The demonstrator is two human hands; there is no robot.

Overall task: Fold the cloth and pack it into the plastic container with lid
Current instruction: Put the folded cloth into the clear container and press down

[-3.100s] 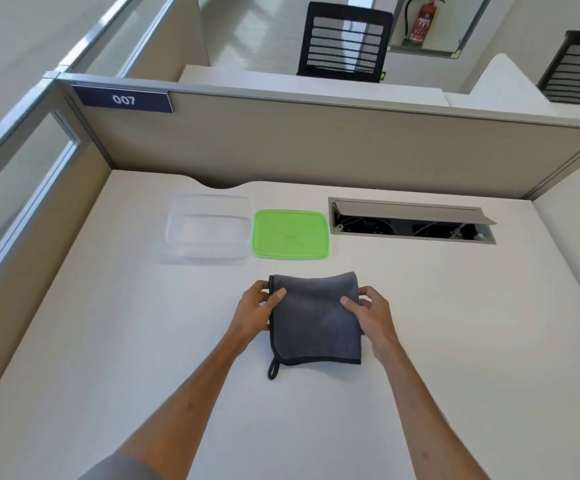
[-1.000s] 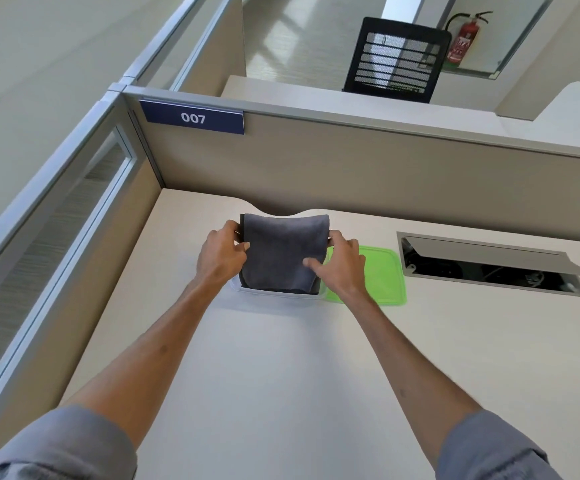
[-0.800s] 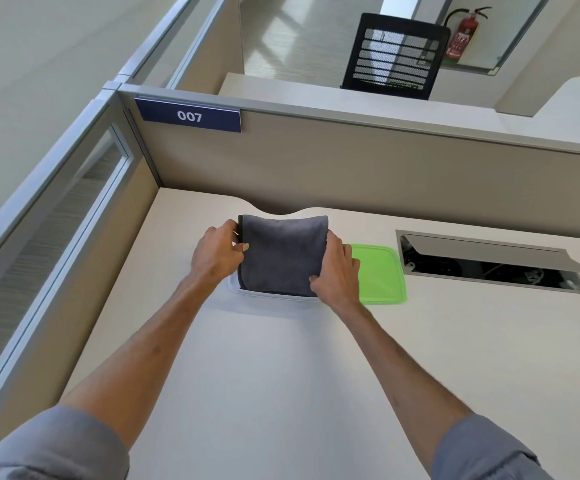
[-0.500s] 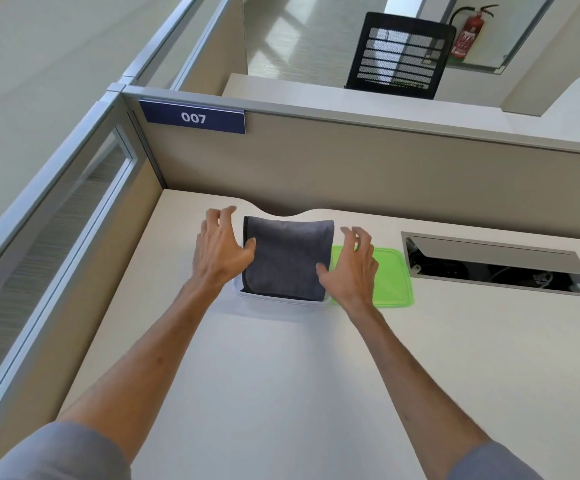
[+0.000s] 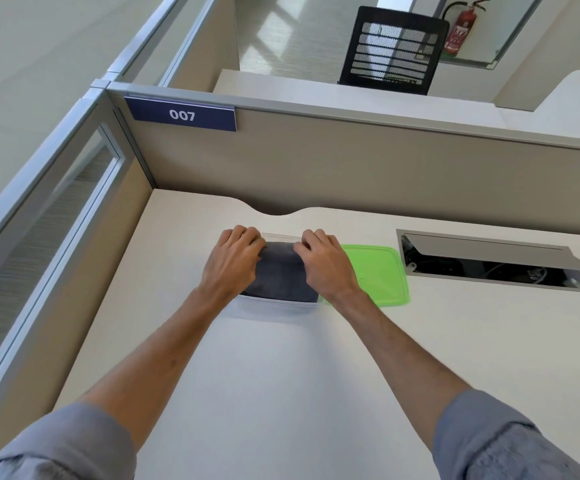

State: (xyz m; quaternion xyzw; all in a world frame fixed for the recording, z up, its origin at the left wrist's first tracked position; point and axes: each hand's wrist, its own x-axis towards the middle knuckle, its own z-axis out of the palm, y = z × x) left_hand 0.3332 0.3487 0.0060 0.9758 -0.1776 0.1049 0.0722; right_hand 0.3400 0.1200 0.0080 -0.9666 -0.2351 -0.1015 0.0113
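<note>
Both my hands, splayed apart before, now press the soft grey cloth (image 5: 279,277) into the clear container (image 5: 274,304): left hand (image 5: 234,263), right hand (image 5: 323,263) curled; green lid (image 5: 382,275) just right

Two hands (image 5: 278,261), one cloth (image 5: 279,278), one container (image 5: 274,304), one lid (image 5: 380,275).

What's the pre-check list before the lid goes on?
1. Cloth folded and sitting in the clear container: ok.
2. Cloth fully below the rim: cannot tell; both hands cover its far edge.
3. Left hand and right hand clear of the opening: not ok, both press on the cloth.
4. Green lid within reach, flat on the desk right of the container: ok.
5. Lid unobstructed: not ok, the right hand overlaps its left edge.
</note>
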